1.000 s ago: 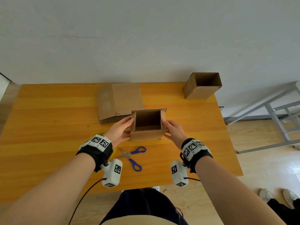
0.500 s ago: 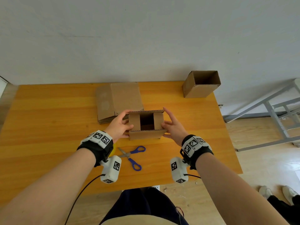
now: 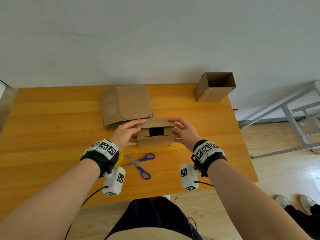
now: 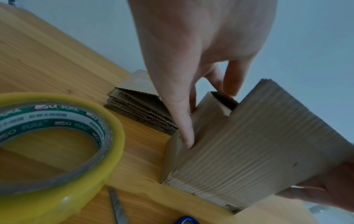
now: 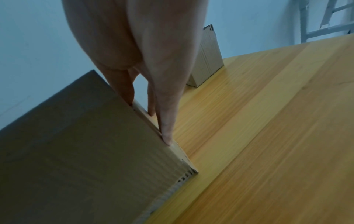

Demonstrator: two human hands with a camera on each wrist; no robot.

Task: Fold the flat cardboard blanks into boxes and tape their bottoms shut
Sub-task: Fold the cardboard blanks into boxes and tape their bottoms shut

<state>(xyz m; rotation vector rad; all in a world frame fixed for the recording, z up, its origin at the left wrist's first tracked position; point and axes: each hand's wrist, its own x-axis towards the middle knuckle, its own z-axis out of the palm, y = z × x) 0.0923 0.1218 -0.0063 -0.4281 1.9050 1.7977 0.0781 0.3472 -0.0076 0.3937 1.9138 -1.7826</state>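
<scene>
A small cardboard box (image 3: 156,142) stands on the wooden table (image 3: 52,127), its end toward me showing a dark gap between flaps. My left hand (image 3: 129,133) is at the box's left end and my right hand (image 3: 184,133) at its right end. Straight fingers of both hands press the far flap down, and both thumbs lie against the near wall. In the left wrist view the left hand (image 4: 191,60) lays straight fingers on the box (image 4: 258,136). The right wrist view shows the right hand (image 5: 153,60) with its fingers along the box (image 5: 76,144) edge.
A stack of flat blanks (image 3: 126,104) lies just behind the box. A folded box (image 3: 215,86) stands at the far right corner. Blue-handled scissors (image 3: 140,164) and a yellow tape roll (image 4: 57,136) lie near my left wrist. A metal frame (image 3: 294,115) stands right of the table.
The side flaps were folded inward, and the far flap has now come down over them under my fingers. The opening has shrunk to a small dark gap. Both hands moved up over the box.
</scene>
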